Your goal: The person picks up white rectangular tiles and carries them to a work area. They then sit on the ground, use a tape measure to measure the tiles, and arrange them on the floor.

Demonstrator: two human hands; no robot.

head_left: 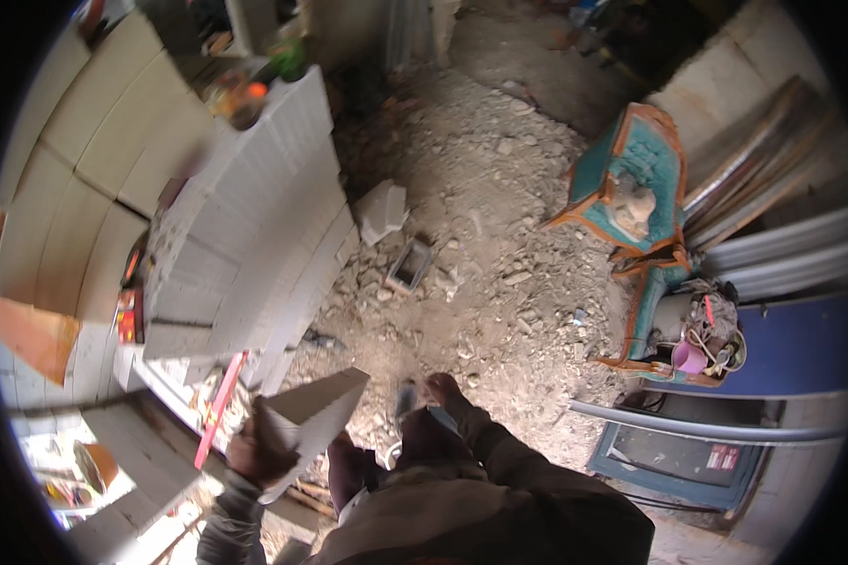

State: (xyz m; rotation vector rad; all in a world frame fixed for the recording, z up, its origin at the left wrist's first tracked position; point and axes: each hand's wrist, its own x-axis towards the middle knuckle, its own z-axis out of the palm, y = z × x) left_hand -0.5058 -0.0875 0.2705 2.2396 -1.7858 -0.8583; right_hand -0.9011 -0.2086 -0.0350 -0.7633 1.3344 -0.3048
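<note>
Gripping a pale block (325, 426) by its left side, perhaps for balance, the left hand (260, 454) is holding it lower left; the right hand (445, 390), grip unclear, is hanging lower centre; a block wall (254, 231) is standing upper left.

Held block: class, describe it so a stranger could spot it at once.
Find the big pale wall, left of centre. Below its lower end in the picture, the left hand holds a pale block. Unlike the wall's blocks, it slants, held in a hand.
</note>
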